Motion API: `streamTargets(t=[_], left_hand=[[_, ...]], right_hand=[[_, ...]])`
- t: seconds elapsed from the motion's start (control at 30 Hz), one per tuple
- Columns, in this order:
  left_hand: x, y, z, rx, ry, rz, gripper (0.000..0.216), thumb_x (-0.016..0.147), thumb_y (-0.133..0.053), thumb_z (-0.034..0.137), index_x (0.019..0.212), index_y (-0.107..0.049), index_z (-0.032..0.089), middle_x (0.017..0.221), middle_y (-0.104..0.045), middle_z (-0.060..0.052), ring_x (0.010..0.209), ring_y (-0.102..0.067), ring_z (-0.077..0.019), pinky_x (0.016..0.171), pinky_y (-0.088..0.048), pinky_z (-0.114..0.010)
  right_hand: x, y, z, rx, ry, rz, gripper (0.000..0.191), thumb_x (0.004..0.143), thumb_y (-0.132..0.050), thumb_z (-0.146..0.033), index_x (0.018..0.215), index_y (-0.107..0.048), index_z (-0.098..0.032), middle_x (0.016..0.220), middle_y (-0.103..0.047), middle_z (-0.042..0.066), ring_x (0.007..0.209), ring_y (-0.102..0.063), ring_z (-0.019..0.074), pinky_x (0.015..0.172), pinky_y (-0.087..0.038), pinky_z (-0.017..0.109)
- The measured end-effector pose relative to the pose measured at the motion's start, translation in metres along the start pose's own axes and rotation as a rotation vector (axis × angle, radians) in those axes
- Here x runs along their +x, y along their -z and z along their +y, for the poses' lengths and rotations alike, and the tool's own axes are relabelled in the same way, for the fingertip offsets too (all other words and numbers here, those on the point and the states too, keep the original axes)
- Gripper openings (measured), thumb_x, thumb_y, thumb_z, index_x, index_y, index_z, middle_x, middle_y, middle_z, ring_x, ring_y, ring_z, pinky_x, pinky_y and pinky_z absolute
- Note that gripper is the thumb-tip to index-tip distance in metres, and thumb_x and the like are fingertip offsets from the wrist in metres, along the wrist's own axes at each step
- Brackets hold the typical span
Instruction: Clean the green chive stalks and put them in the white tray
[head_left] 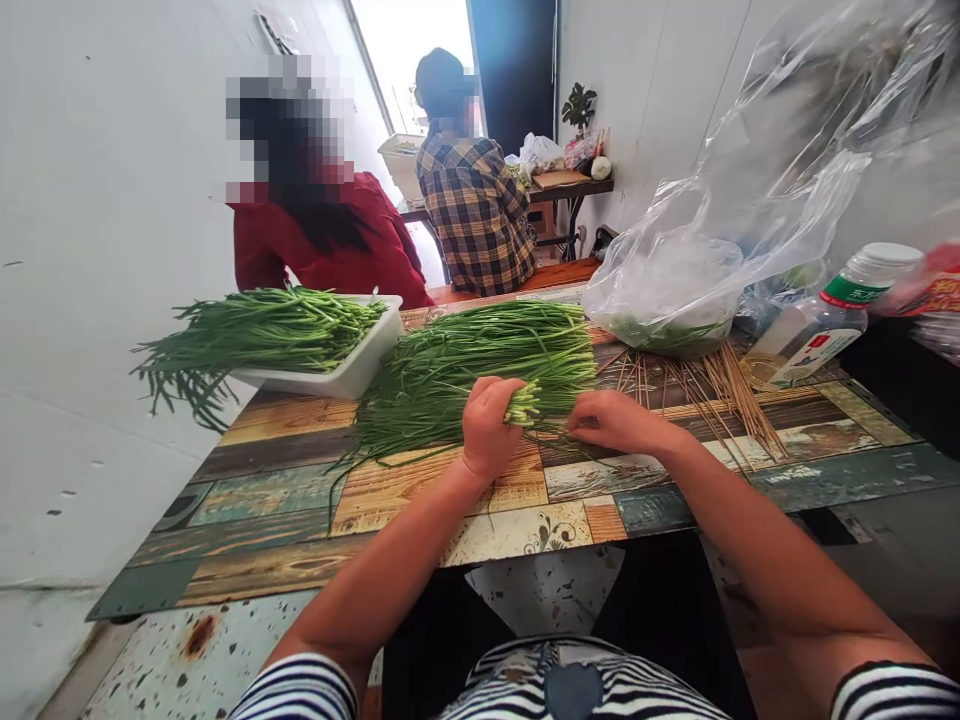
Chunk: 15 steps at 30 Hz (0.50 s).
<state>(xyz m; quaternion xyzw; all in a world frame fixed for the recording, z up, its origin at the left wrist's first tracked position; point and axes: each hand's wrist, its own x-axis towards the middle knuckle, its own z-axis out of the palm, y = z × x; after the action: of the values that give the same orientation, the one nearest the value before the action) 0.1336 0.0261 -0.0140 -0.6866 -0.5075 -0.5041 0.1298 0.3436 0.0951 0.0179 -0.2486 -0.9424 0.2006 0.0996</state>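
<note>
A big pile of green chives (480, 365) lies across the patterned table (300, 500). My left hand (487, 425) is closed round a small bunch of chives (525, 402), their pale cut ends pointing right. My right hand (611, 420) sits just right of those ends with its fingers pinched together; what they hold is too small to make out. A spread of thin wooden skewers (712, 390) lies right beside my right hand.
A white tray (352, 375) heaped with more chives stands at the left. A clear plastic bag (675, 290) with greens and a plastic bottle (817, 325) sit at the right. Two people sit beyond the table, backs turned. A white wall runs along the left.
</note>
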Motion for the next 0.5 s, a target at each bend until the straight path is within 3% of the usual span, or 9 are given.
streamTargets(t=[0.23, 0.4, 0.5], left_hand=[[0.0002, 0.0012, -0.0005, -0.015, 0.046, -0.089, 0.022, 0.08, -0.049, 0.015, 0.098, -0.062, 0.017, 0.089, -0.068, -0.005, 0.087, -0.057, -0.0192, 0.082, -0.047, -0.033], [0.0014, 0.0045, 0.0006, -0.054, -0.003, -0.378, 0.031, 0.076, -0.049, 0.012, 0.104, -0.061, 0.018, 0.099, -0.07, -0.005, 0.093, -0.06, -0.0202, 0.094, -0.042, -0.037], [-0.0002, 0.004, 0.0022, -0.073, -0.036, -0.527, 0.03, 0.075, -0.05, 0.011, 0.102, -0.061, 0.018, 0.106, -0.069, -0.006, 0.098, -0.062, -0.0203, 0.088, -0.045, -0.033]], right_hand=[[-0.0024, -0.0006, -0.0061, -0.017, 0.013, -0.139, 0.011, 0.073, -0.058, -0.011, 0.071, -0.068, -0.017, 0.075, -0.06, 0.001, 0.065, -0.052, 0.0113, 0.059, -0.035, 0.022], [-0.0008, 0.0039, -0.007, 0.03, 0.006, 0.015, 0.012, 0.075, -0.055, -0.011, 0.073, -0.066, -0.016, 0.076, -0.06, 0.003, 0.067, -0.053, 0.0125, 0.063, -0.037, 0.023], [0.001, 0.0041, -0.0075, 0.049, -0.013, 0.12, 0.011, 0.077, -0.054, -0.013, 0.074, -0.065, -0.015, 0.074, -0.059, 0.003, 0.066, -0.052, 0.0121, 0.063, -0.037, 0.023]])
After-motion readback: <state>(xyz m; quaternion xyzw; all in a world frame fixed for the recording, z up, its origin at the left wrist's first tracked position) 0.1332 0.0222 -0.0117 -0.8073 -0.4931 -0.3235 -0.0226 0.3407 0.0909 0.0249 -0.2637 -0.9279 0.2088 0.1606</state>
